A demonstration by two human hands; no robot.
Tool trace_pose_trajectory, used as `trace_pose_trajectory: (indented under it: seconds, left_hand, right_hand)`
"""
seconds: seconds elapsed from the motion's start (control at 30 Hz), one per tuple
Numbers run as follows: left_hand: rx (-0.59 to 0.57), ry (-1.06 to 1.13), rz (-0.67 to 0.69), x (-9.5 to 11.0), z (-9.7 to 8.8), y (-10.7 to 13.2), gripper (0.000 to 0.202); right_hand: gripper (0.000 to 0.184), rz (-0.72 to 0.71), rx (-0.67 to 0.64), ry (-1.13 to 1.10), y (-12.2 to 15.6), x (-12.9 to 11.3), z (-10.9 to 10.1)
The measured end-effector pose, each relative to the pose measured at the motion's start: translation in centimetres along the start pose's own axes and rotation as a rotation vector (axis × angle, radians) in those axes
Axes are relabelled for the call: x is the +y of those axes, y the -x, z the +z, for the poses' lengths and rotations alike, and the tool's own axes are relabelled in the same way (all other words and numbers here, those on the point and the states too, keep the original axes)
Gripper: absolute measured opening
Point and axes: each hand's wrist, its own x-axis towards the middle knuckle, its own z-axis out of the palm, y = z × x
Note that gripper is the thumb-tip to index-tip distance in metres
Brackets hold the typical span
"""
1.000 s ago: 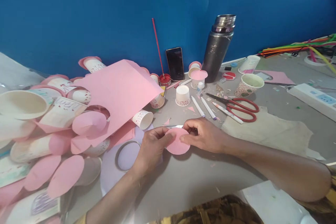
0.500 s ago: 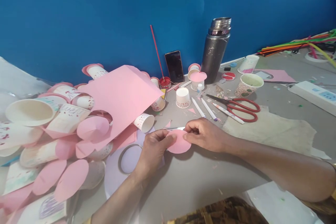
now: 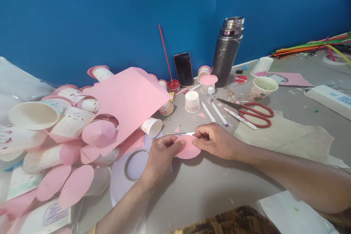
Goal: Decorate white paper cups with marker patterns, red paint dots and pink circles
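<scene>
- A pink paper disc (image 3: pixel 188 147) sits at the centre of the frame, held between both hands just above the grey table (image 3: pixel 208 182).
- The left hand (image 3: pixel 160 155) pinches the disc's left edge, thumb on top, fingers curled under.
- The right hand (image 3: pixel 216 140) grips the disc's upper right edge with thumb and fingertips closed on it.
- Just behind the disc, a thin metal blade (image 3: pixel 185 133) lies flat on the table.
- A tape ring (image 3: pixel 135 164) rests to the lower left of the left hand, on white paper.
- A pink sheet (image 3: pixel 128 98) leans over a heap of paper cups (image 3: pixel 41 131) in the left of the frame.
- Red-handled scissors (image 3: pixel 253 111) and white pens (image 3: pixel 216 113) lie up and to the right of the right hand.
</scene>
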Motion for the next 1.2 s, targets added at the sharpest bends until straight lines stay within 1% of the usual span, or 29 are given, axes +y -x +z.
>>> trace_pose_trajectory:
  seconds: [0.33, 0.63, 0.8, 0.9, 0.97, 1.1, 1.2]
  left_hand:
    - [0.019, -0.045, 0.015, 0.31, 0.23, 0.22, 0.030]
    - [0.019, -0.080, 0.030, -0.24, 0.27, 0.24, 0.031]
    - [-0.023, -0.128, 0.037, -0.52, -0.07, 0.09, 0.030]
    - [-0.074, -0.120, 0.038, -0.59, -0.16, -0.03, 0.025]
    - [-0.085, -0.125, 0.038, -0.50, -0.04, -0.01, 0.023]
    - [-0.023, -0.229, 0.062, -0.18, 0.29, 0.19, 0.026]
    - [0.025, -0.220, 0.066, -0.13, 0.26, 0.16, 0.027]
  right_hand:
    - [0.023, -0.023, -0.008, -0.012, 0.16, 0.15, 0.04]
    - [0.019, -0.027, -0.007, -0.035, 0.20, 0.06, 0.19]
    - [0.019, -0.039, 0.034, 0.037, 0.24, 0.09, 0.31]
    - [0.019, -0.042, 0.066, 0.107, 0.38, 0.16, 0.45]
    - [0.019, -0.048, 0.071, 0.143, 0.47, 0.18, 0.57]
    - [0.019, -0.060, 0.066, 0.144, 0.65, 0.10, 0.67]
    - [0.010, -0.061, 0.062, 0.082, 0.76, 0.09, 0.53]
